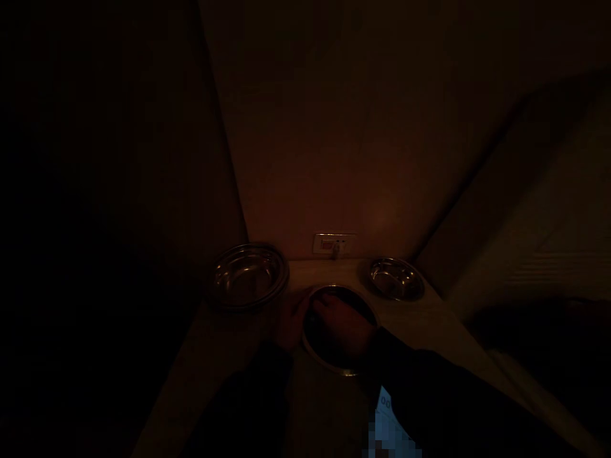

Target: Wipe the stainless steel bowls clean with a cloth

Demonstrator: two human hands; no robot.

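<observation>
The scene is very dark. A round metal plate [329,362] lies on a pale counter [429,318] in front of me. My left hand [291,321] rests at the plate's left rim with its fingers on the edge. My right hand [344,324] lies inside the plate with fingers bent down onto its surface; whether it holds anything is too dim to see. Both arms wear dark sleeves.
A stack of steel bowls [248,277] stands at the back left of the counter and a smaller steel bowl [396,278] at the back right. A wall socket plate [334,243] sits on the wall behind. Dark walls close in on the left and right.
</observation>
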